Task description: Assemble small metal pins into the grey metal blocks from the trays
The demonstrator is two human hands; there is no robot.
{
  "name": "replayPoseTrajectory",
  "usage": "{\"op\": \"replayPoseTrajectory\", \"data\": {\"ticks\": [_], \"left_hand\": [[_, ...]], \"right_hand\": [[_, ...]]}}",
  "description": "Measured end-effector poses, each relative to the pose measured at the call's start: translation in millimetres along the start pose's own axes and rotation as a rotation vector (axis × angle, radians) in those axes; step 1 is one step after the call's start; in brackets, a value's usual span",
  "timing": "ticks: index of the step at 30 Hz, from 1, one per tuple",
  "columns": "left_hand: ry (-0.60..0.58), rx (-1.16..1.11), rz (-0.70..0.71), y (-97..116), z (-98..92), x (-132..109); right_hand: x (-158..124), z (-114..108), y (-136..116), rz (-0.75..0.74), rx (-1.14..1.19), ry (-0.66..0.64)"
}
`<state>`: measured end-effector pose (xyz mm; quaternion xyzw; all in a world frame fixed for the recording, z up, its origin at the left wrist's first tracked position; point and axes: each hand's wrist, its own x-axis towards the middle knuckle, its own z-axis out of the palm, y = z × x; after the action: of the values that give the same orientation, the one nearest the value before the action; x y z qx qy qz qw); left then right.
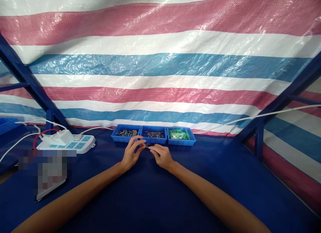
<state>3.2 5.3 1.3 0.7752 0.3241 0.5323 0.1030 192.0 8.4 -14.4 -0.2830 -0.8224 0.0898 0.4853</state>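
Note:
In the head view, my left hand [132, 153] and my right hand [163, 156] meet just in front of the blue bins. Fingertips of both pinch a small dark metal part [147, 145], partly hidden by the fingers, so its exact kind does not show. Behind my left hand, the left blue bin [114, 138] holds short grey metal cylinders [127, 133]. Thin, screw-like metal pieces [153, 134] lie in the middle blue bin [163, 140]. The right blue bin [183, 142] contains green and clear plastic bags [178, 134].
A white power strip [86, 146] with plugged-in chargers and cables stands at the left. In front of it lies a pixelated flat device [51, 189]. Blue frame posts [259, 142] and a striped tarp [160, 65] enclose the blue tabletop [155, 203].

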Motion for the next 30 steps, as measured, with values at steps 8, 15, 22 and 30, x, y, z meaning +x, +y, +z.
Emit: {"op": "replayPoseTrajectory", "data": {"ticks": [8, 15, 22, 30], "left_hand": [[0.006, -0.007, -0.016, -0.6, -0.5, -0.2], [0.012, -0.012, 0.004, -0.7, -0.4, 0.0], [0.006, -0.017, -0.004, -1.7, -0.3, -0.3], [-0.001, 0.001, 0.002, -4.7, 0.0, -2.9]], "right_hand": [[1.0, 0.0, -0.6, 0.027, 0.016, 0.032], [2.1, -0.5, -1.3, 0.025, 0.023, -0.001], [1.2, 0.9, 0.6, -0.01, 0.002, -0.037], [1.0, 0.7, 1.4, -0.033, 0.016, -0.061]]}}
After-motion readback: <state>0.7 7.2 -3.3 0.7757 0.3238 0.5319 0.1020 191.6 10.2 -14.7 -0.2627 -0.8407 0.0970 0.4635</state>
